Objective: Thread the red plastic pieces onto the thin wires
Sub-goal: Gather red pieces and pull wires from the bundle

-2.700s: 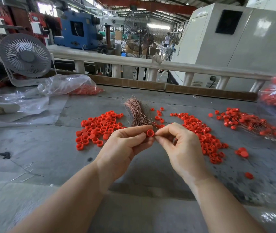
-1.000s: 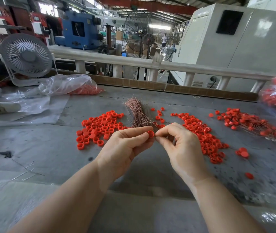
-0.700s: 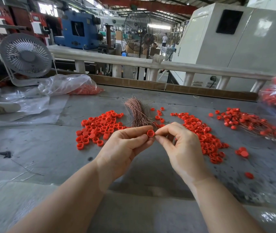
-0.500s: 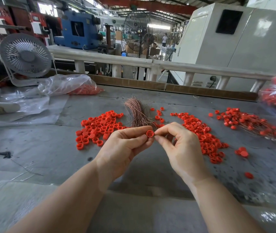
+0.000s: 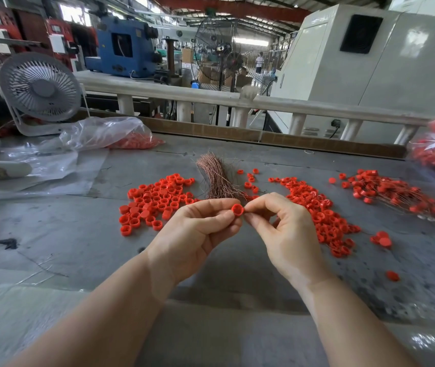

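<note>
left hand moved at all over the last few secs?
No. The left hand still pinches the red piece just in front of the wire bundle, the same spot relative to that bundle as in the earlier frames.

No legible text, label, brand, number or sign appears anywhere in the head view. The white panels (image 5: pixel 60 43) on the red machines at the far left carry no readable characters (they show as blank, blurred rectangles). The blue machine (image 5: pixel 121 47) behind the rail shows no nameplate that resolves. The white cabinet (image 5: pixel 385 62) at the right bears a dark vent but no lettering. The desk fan (image 5: pixel 40 87) has small dark marks below its hub, too small to read. The red caps (image 5: pixel 158 198) on the table show no markings.
</note>
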A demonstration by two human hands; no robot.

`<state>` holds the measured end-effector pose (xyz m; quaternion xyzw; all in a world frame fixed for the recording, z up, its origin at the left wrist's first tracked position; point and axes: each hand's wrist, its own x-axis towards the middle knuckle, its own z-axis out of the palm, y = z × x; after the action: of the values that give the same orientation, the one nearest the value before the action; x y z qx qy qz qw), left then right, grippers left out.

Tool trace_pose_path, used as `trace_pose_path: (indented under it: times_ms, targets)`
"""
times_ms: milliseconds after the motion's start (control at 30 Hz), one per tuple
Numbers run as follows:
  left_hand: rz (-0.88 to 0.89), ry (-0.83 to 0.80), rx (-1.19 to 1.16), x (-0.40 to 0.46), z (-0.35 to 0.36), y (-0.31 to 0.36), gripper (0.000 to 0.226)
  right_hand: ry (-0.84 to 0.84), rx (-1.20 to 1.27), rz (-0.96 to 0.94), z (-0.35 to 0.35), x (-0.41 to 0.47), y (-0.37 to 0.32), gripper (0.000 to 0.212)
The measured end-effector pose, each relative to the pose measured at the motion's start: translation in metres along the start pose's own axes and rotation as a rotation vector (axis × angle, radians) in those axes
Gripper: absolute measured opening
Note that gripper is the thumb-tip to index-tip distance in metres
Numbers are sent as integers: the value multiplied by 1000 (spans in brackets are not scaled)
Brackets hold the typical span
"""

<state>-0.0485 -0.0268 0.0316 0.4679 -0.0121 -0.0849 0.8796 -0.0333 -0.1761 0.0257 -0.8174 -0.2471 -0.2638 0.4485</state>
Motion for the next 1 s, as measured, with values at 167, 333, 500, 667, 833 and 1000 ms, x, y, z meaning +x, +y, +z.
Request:
trace_pose_path:
  times_ms: [167,333,500,667,833,1000]
  targets:
    - [-23,-46,-44,0,0,0,22,-12,9,2,0,0,0,16]
    - [-37,-57,-78,0,1,-1,21,3,11,12,1,0,0,14]
    - [-41,-57,-121,1,0,-1,21,4,13,10,1,-1,0,16]
    - [-42,-65,-127,1,-1,-1,21,6,12,8,2,-1,0,17]
    - [-51,-56,-136,0,0,-1,21,7,3,1,1,-1,0,15]
    - [-52,-42,-127,0,1,0,22,21,-13,-21,1,-1,2,14]
